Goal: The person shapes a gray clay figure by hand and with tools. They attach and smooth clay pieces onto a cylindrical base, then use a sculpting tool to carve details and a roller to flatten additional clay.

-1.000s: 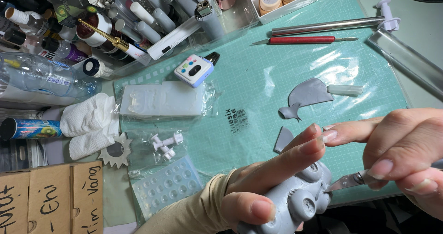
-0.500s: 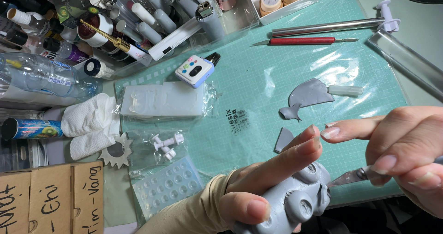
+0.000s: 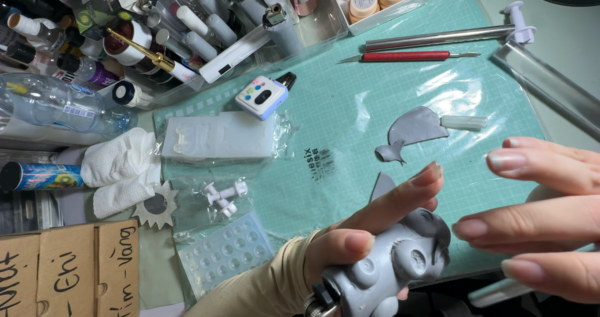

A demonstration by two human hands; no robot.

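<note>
A: Head view, status: left hand (image 3: 350,242) is closed around the grey clay figure (image 3: 400,264), thumb across its front, index finger stretched out along the top. Figure sits low at the frame's bottom edge, over the near rim of the green cutting mat (image 3: 350,104).

B: Right hand?

A: Right hand (image 3: 550,217) has its fingers spread and extended, tips just beside the figure's right side. A pale tool handle (image 3: 500,289) shows under it (can't tell if the hand actually grips it, the palm is out of frame).

B: Change from half a second ago?

A: Right hand was pinched on a small metal tool at the figure's edge then. Now the fingers are fanned out and the tip is no longer on the clay. Left hand's hold is the same. I read that as a pause in the tooling, not a set-down.

B: Rest of the bench?

A: Flat grey clay scrap (image 3: 412,129) mid-mat with a white stick (image 3: 464,122) touching it, red-handled blade (image 3: 409,56) and steel rod (image 3: 431,37) at the far edge. Clear mould tray (image 3: 228,254) and white tissue (image 3: 122,170) off the mat's left side.
</note>
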